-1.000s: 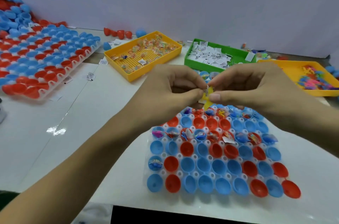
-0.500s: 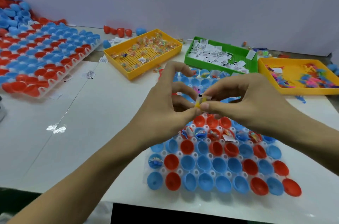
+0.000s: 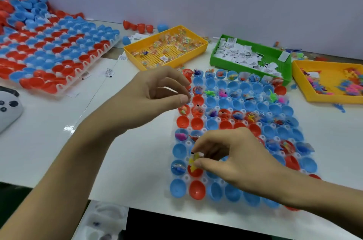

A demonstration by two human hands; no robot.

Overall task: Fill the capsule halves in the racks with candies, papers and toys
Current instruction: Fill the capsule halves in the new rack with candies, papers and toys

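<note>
Right hand (image 3: 233,158) pinches a small yellow plastic toy (image 3: 193,162) directly above a red plastic capsule half (image 3: 194,171); left hand (image 3: 155,98), loosely curled and holding nothing, hovers farther away.

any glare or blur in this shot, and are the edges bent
Head view: one small bright glare patch on the white table left of the left hand; both hands look sharp, the right hand pinching a yellow toy over the capsule rack; wide-angle bending shows at the edges, where the far-left rack curves; soft, even light, faint shadows.
</note>
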